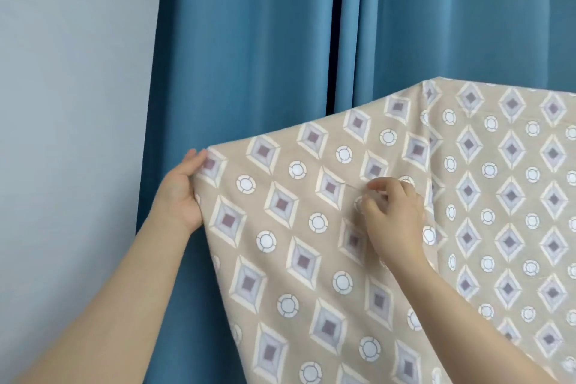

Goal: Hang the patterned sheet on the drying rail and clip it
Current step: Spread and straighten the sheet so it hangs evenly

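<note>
Head view: the patterned sheet (280,259) drapes from a ridge at 1 o'clock, its rail hidden beneath, down past 6. The left grip (184,193) is clamped on the sheet's corner at 9 o'clock. The right grip (392,215) pinches fabric near centre; whether it holds a clip I cannot tell. Tugging toward 9 could drag the sheet off if nothing pins it yet. No writing is readable.

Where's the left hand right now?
Head view, left of centre: the left hand grips the left corner of the patterned sheet, before the blue curtain.
</note>
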{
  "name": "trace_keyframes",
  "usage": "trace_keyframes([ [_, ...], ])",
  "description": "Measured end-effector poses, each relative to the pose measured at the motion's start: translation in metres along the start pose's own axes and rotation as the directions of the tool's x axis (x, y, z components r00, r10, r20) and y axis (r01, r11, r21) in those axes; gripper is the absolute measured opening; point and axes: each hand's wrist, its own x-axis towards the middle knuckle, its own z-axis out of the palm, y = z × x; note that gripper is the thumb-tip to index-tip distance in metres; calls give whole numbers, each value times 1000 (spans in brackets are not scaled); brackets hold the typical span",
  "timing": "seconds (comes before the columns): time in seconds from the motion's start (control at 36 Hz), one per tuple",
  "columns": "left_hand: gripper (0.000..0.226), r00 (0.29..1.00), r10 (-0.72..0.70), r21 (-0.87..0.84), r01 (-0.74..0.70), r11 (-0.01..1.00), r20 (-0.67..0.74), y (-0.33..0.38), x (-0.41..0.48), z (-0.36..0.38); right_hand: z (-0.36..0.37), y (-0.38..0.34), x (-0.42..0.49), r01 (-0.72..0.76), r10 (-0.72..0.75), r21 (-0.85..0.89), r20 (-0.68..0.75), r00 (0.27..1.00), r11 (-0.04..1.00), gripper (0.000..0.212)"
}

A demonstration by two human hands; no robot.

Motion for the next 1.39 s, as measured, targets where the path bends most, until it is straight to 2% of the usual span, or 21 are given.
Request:
trace_keyframes([
  [0.03,38,999,35,-21,-35,999,-14,3,2,4,1,0,0,3,-3,0,4,1000,1000,21],
  [0.06,28,999,35,35,-35,999,-10,3,3,5,1,0,0,7,-7,-8,6,1000,1000,20],
  [0.08,15,999,-34,122,32,992,11,2,1,8,1,0,0,12,-11,-20,7,1000,1000,20],
  [0.11,14,994,-106,210,95,973,40,-1,0,9,2,-1,1,14,-13,-31,11,1000,999,22],
  [0.14,22,990,-127,263,108,959,55,-2,-1,11,1,-1,1,14,-13,-38,19,1000,999,23],
  [0.19,46,1000,15,200,-20,980,24,5,4,13,1,-3,3,19,-18,-40,30,999,999,22],
  [0.25,56,991,133,160,-127,979,-31,14,10,14,2,-5,4,30,-29,-27,38,999,999,17],
  [0.36,56,998,10,379,-34,925,67,14,20,15,7,-7,11,68,-66,-36,62,996,997,21],
  [0.5,53,983,182,272,-181,945,21,40,28,22,14,-10,21,80,-77,-25,95,992,996,21],
  [0.69,44,972,228,278,-233,932,49,70,33,23,20,-23,29,106,-108,28,90,990,994,21],
  [0.78,33,967,240,376,-253,891,84,79,32,25,24,-30,29,113,-115,27,105,988,993,19],
  [0.83,35,938,345,469,-319,824,33,81,41,29,29,-35,30,139,-140,19,109,984,990,17],
  [0.89,37,848,527,467,-447,763,-50,83,48,43,35,-39,29,155,-157,20,122,980,988,17],
  [0.94,34,799,601,426,-542,725,-6,84,54,55,40,-41,30,174,-176,33,126,976,984,16],
  [0.97,38,818,571,457,-534,711,67,83,58,58,42,-41,32,172,-175,39,122,977,984,16],
  [1.03,66,908,349,576,-417,703,232,76,62,56,41,-38,34,148,-153,52,109,982,988,16],
  [1.06,77,929,267,633,-370,680,255,73,64,51,40,-36,35,136,-141,53,109,984,989,16],
  [1.08,81,927,292,659,-373,653,235,70,65,46,39,-33,34,126,-131,51,116,985,991,15],
  [1.17,77,817,565,571,-521,635,117,71,65,33,36,-25,30,126,-134,67,116,984,990,12],
  [1.28,71,835,533,609,-496,619,139,62,63,20,30,-21,25,117,-125,69,120,985,991,19],
  [1.39,67,872,489,520,-435,735,37,69,63,19,25,-19,22,122,-130,62,150,980,991,24],
])
